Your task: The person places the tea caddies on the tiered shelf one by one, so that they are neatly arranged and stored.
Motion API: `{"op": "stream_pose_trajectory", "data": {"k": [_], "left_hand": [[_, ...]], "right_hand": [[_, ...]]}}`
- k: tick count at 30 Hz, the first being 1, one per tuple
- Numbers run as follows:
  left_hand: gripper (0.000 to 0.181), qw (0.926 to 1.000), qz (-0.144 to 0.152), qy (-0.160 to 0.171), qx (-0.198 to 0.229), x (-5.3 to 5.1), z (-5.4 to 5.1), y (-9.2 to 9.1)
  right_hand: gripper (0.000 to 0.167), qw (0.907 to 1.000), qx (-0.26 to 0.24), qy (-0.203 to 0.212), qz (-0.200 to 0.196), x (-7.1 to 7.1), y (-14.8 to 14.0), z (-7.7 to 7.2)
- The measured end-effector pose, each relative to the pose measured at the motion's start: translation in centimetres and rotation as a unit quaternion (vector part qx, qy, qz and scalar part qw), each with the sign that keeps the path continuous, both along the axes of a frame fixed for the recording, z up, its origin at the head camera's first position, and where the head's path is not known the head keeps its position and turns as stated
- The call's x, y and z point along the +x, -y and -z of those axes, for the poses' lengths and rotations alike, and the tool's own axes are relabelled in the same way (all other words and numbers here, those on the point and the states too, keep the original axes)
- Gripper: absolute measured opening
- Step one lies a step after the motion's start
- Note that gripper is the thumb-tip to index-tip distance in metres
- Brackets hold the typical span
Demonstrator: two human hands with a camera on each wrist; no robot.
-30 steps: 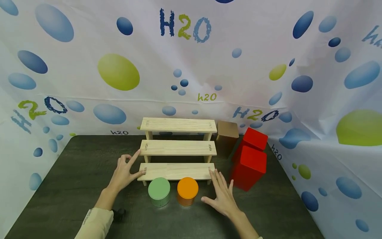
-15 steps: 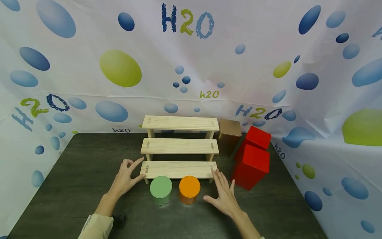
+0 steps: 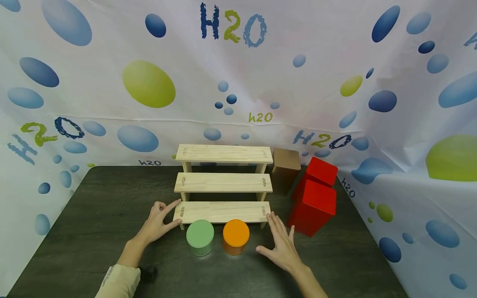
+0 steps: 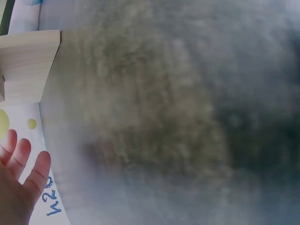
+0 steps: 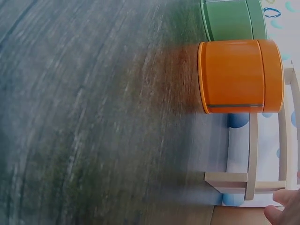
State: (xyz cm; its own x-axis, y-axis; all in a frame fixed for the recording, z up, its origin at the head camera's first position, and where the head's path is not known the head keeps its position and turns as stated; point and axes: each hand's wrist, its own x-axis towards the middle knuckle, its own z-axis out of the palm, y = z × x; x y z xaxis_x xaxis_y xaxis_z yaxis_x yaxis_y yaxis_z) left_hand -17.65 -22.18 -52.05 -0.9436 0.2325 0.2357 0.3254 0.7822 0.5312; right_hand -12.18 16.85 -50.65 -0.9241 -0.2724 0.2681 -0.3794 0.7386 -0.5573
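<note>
A three-step wooden stand [image 3: 223,212] stands on the dark table. By the left end of its lowest step is my left hand [image 3: 158,223]; thumb and index finger are spread at that end, the other fingers bent. Whether they touch the wood is unclear. My right hand [image 3: 280,244] has its fingers spread, with the fingertips at the right end of the same step. Before the stand are a green round tin [image 3: 200,236] and an orange round tin [image 3: 236,236], apart from both hands. The left wrist view shows loose fingers [image 4: 35,173] near the stand's side panel [image 4: 30,65].
Two red boxes [image 3: 313,205] stand right of the stand, one behind the other. A brown-gold box [image 3: 286,163] is at the back, close to the stand's right side. A white printed sheet [image 3: 208,82] encloses the table's back and sides. A small black object [image 3: 149,274] lies near the left sleeve.
My left index finger has come down from the middle step to the lowest one. The right fingertips have shifted slightly right, to the step's edge. Tins and boxes stay put; the view tilts slightly.
</note>
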Motion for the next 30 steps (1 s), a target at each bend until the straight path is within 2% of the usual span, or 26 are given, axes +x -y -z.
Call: {"op": "stream_pose_trajectory", "data": {"k": [6, 14, 18, 23, 26, 30], "left_hand": [[0.064, 0.9988, 0.008, 0.048, 0.002, -0.2, -0.3, 0.3], [0.069, 0.9958, 0.011, 0.09, 0.008, -0.3, -0.5, 0.5], [0.071, 0.9931, 0.006, 0.116, 0.014, -0.3, -0.8, 0.4], [0.072, 0.9899, 0.007, 0.14, 0.017, -0.3, -1.1, 0.4], [0.073, 0.9888, 0.008, 0.149, 0.013, -0.4, -1.2, 0.4], [0.074, 0.9883, 0.01, 0.152, 0.003, -0.6, -1.3, 0.4]], "right_hand": [[0.099, 0.9998, -0.013, -0.006, 0.011, 0.3, -0.5, 0.1], [0.095, 0.9975, -0.068, 0.007, 0.021, 0.9, -1.2, 0.2], [0.093, 0.9941, -0.105, 0.015, 0.023, 1.1, -1.5, 0.1], [0.09, 0.9866, -0.154, 0.047, 0.028, 1.2, -2.0, 0.0], [0.09, 0.9836, -0.169, 0.059, 0.02, 1.1, -1.8, 0.1], [0.091, 0.9782, -0.196, 0.067, -0.01, 0.7, -1.4, 0.6]]}}
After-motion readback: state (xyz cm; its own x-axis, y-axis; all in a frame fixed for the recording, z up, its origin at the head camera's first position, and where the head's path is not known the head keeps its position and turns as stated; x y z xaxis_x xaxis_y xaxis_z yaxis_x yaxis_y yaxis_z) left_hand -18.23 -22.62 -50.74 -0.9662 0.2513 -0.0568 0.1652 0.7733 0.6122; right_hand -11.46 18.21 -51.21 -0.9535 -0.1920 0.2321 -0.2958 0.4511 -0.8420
